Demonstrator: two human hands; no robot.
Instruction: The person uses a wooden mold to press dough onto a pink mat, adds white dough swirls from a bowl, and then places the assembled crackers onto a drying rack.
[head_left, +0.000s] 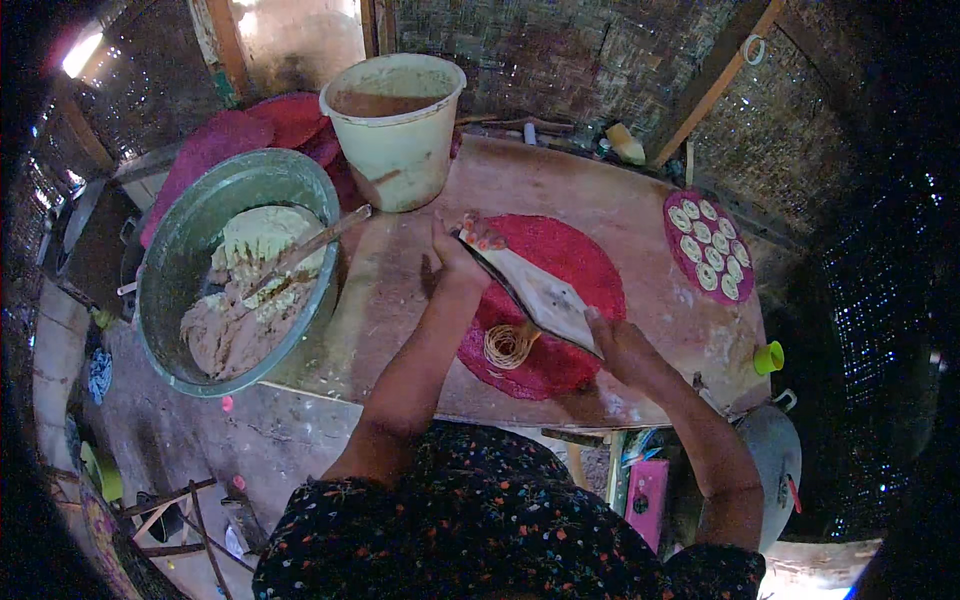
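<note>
My left hand (459, 255) grips the far left end of a long, pale, flat-sided object (551, 292) with a dark edge and dark specks. My right hand (626, 351) holds its near right end. The object is tilted above a round red mat (577, 251) on the wooden table. Below it, a ring-shaped coil of thin, pale brown strands (504, 347) sits on the mat's near left part. A small tan piece (531, 330) shows between coil and object; whether they are joined is unclear.
At left, a large green basin (161, 300) holds dough (262, 232) and a wooden stick (330, 234). A white bucket (397, 161) stands behind, near stacked red mats (225, 139). Several pale coils (709, 232) lie on a purple mat (677, 204) at right, beyond a green cup (768, 358).
</note>
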